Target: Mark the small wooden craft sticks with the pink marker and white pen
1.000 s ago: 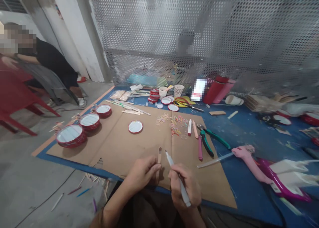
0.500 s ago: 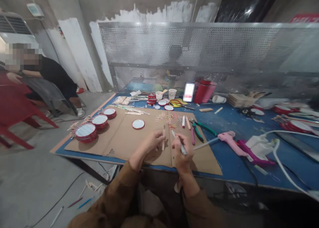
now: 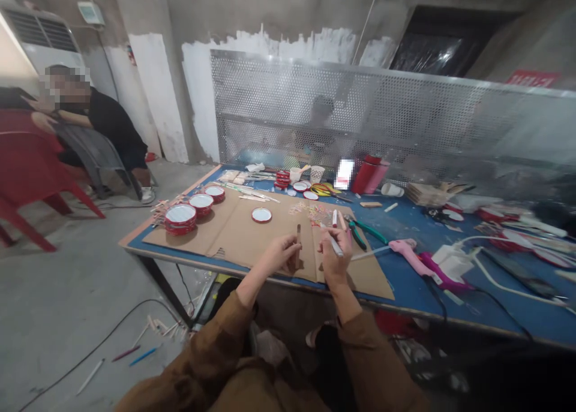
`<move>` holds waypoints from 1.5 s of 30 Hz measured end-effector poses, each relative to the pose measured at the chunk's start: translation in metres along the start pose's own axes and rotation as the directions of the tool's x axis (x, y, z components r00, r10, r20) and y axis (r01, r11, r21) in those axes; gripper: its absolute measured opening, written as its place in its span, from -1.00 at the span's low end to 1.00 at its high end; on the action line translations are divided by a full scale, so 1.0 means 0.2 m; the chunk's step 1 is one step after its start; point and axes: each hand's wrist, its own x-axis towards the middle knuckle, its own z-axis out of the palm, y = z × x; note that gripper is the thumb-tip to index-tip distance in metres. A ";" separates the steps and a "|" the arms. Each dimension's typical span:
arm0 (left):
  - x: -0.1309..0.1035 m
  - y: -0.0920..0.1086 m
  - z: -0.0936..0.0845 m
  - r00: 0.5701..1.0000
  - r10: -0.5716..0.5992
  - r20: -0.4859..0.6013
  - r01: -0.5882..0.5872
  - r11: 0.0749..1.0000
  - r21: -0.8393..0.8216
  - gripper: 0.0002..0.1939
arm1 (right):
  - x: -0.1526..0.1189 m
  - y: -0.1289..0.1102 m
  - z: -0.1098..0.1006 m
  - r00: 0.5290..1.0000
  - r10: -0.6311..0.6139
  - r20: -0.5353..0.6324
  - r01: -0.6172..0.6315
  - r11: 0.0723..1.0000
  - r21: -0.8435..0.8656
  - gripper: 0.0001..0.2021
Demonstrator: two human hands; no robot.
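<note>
A thin wooden stick (image 3: 299, 235) stands nearly upright in the fingers of my left hand (image 3: 283, 253), above the cardboard sheet (image 3: 243, 244). To its right, my right hand (image 3: 335, 257) is closed around a white marker (image 3: 335, 244) that slants across the fingers. Small coloured loops (image 3: 310, 211) lie scattered just beyond both hands. A round red-rimmed white lid (image 3: 261, 214) rests on the cardboard, left of the loops. A capped red-and-white marker (image 3: 334, 219) and green-handled pliers (image 3: 357, 235) lie beyond my right hand.
Stacked red-rimmed tins (image 3: 180, 219) stand at the cardboard's left. A pink glue gun (image 3: 407, 253) and a white power adapter (image 3: 452, 262) with cables lie right on the blue table (image 3: 418, 292). Bottles (image 3: 366, 173) and a phone stand behind. A person (image 3: 112, 121) sits at the left.
The view has shifted, so the table and the seated person appear further right. Both hands keep hold of the stick and the marker.
</note>
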 end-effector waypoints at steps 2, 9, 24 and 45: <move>0.00 0.00 0.00 0.998 0.045 -0.035 -0.044 0.998 0.042 -0.75 | -0.03 -0.02 0.01 1.000 -0.028 0.011 0.028 1.000 0.004 -0.63; 0.02 -0.01 0.00 0.987 0.164 -0.001 -0.157 0.948 0.276 -0.73 | -0.15 0.02 -0.04 0.977 -0.209 0.031 0.211 0.968 -0.134 -0.70; 0.02 -0.01 0.01 0.998 -0.051 0.038 0.054 0.995 -0.085 -0.74 | -0.11 0.03 -0.01 0.876 -0.466 0.123 0.482 0.854 -0.197 -0.86; 0.00 0.00 0.00 0.994 -0.081 0.080 0.092 0.985 -0.144 -0.78 | -0.14 0.02 -0.01 0.830 -0.500 0.247 0.553 0.793 -0.255 -0.87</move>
